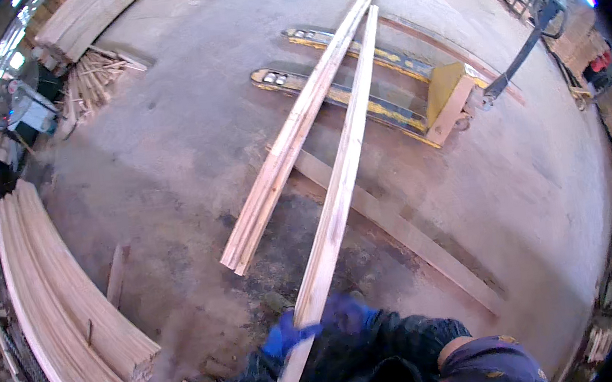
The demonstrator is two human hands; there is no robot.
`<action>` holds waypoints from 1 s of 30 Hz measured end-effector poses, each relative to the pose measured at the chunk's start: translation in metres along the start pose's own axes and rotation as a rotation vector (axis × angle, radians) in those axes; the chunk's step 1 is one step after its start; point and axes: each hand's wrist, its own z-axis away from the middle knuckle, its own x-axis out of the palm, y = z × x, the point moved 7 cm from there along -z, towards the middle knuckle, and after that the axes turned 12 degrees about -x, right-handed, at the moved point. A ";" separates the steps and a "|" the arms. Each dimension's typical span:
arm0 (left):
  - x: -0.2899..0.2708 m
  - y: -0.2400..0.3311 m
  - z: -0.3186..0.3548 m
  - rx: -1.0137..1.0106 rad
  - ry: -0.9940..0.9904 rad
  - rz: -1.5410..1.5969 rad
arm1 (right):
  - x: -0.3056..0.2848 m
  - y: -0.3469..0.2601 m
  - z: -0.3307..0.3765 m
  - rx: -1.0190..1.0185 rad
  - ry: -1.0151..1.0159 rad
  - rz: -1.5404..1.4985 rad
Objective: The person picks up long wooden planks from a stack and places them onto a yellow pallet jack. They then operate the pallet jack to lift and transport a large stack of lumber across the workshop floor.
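A long, pale wooden strip (344, 174) with lengthwise grooves slants away from my body. My left hand (283, 335), in a blue glove, is closed round its near part, and the strip's near end runs past my left forearm. My right hand (346, 313), also gloved in blue, is at the strip's right edge; its fingers are smeared, so its grip is unclear. To the left of the strip lie more long wooden strips (274, 172) side by side, and the far ends of both almost meet. Beneath them a squared timber (413, 235) crosses the floor.
A yellow pallet jack (446, 96) stands beyond, its forks under the strips. At left is a tall stack of long strips (69, 301). Farther back are scrap sticks (92, 83) and a lumber pile (91, 23). A short wood piece (115, 275) lies by the stack.
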 end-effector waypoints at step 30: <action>0.104 -0.243 0.462 0.014 1.055 -0.359 | -0.045 -0.134 0.043 -0.182 0.413 -0.211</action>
